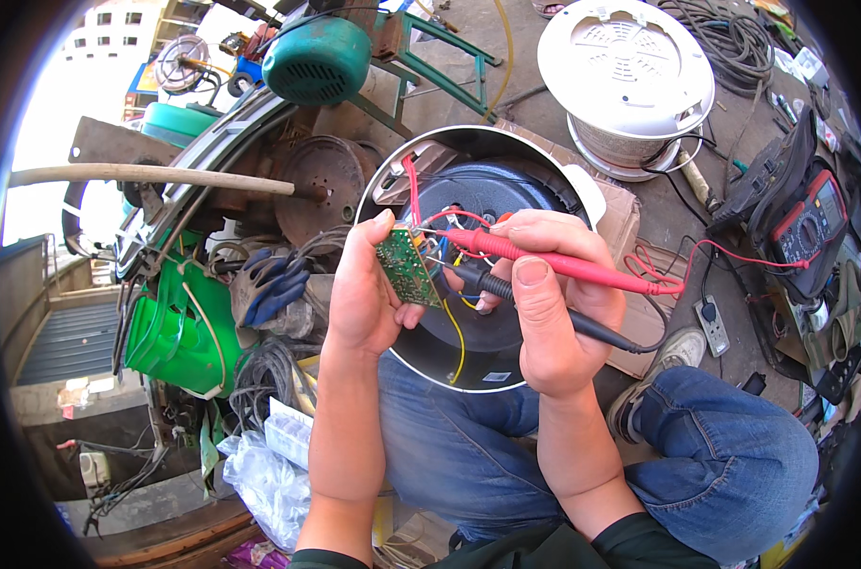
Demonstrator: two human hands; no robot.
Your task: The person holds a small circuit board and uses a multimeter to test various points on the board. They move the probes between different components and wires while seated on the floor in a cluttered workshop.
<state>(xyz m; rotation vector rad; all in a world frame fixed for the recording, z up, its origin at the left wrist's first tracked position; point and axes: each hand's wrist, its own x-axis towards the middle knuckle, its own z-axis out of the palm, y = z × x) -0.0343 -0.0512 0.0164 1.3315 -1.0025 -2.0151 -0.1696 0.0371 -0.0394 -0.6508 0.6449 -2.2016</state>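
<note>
My left hand (364,289) grips a small green circuit board (407,268) by its edge, solder side up. Two multimeter probes, one red (554,263) and one black (499,286), are held together in my right hand (568,313). Their tips point at the board's upper right edge; whether both touch it I cannot tell. Below the board sits a round appliance housing (589,194) with a dark inside, white outside. Red, blue and yellow wires (462,346) run between the board and the housing. Part of the wiring is hidden behind my hands.
A red and black multimeter (810,223) stands in a black bag at right, joined to the red lead. A white round appliance part (629,57) is at the upper right. At left are a green bucket (179,332), gloves (269,289) and a wooden handle (165,174).
</note>
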